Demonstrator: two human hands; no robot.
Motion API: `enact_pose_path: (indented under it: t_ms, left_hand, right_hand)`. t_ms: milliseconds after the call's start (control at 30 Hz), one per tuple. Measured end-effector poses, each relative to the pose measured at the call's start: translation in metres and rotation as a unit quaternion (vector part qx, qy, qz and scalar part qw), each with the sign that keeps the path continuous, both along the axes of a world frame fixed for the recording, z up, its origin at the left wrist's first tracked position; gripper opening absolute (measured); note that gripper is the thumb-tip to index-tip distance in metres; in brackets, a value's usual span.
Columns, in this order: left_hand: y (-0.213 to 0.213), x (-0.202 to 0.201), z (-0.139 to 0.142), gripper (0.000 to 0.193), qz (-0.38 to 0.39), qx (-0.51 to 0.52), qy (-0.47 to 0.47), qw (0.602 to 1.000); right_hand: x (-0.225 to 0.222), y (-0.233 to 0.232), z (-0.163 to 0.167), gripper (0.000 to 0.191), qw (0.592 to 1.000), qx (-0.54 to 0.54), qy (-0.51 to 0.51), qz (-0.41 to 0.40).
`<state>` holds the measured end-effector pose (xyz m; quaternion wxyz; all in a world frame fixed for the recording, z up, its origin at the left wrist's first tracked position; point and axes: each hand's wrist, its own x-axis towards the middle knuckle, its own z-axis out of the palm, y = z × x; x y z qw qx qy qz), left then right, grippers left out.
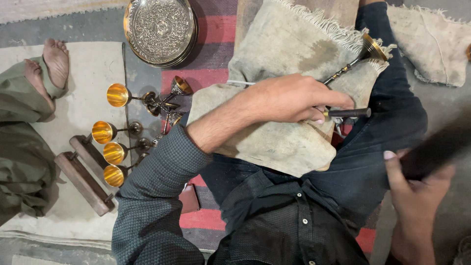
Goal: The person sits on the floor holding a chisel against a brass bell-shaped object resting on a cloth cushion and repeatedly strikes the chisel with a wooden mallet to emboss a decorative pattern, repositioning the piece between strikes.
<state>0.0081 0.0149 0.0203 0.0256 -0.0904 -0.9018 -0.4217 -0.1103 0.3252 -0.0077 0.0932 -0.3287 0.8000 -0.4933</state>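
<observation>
My left hand (289,100) reaches across a worn beige cloth (274,59) draped over my lap. It grips a thin dark tool (349,113) whose tip points right. A brass goblet (368,51) lies tilted on the cloth just beyond that hand, its cup at the upper right and its stem running down toward my fingers. At the lower right, my right hand (417,196) is closed around a dark, motion-blurred handle-like object (434,149), apart from the goblet.
Several goblets with gold insides (115,130) lie on the floor to the left. An engraved round metal tray (159,29) sits at the top. Another person's bare feet (49,66) rest on a pale mat. Two wooden blocks (83,179) and a brown pouch (189,198) lie nearby.
</observation>
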Motion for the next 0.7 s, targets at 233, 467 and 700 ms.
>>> enact_pose_path:
  t_ms: [233,467,700]
  left_hand:
    - [-0.002,0.001,0.0,0.049,0.001,0.029,0.0,1.0]
    - [-0.003,0.003,-0.001,0.05,0.01,0.042,-0.021,0.999]
    - [-0.007,0.003,-0.006,0.051,0.018,0.073,-0.04,0.996]
  right_hand:
    - [-0.003,0.007,-0.002,0.048,0.989,0.109,0.102,0.016]
    - [-0.009,0.009,-0.004,0.056,0.957,0.16,0.236,0.046]
    - [-0.013,0.004,0.003,0.048,0.997,0.072,0.022,-0.001]
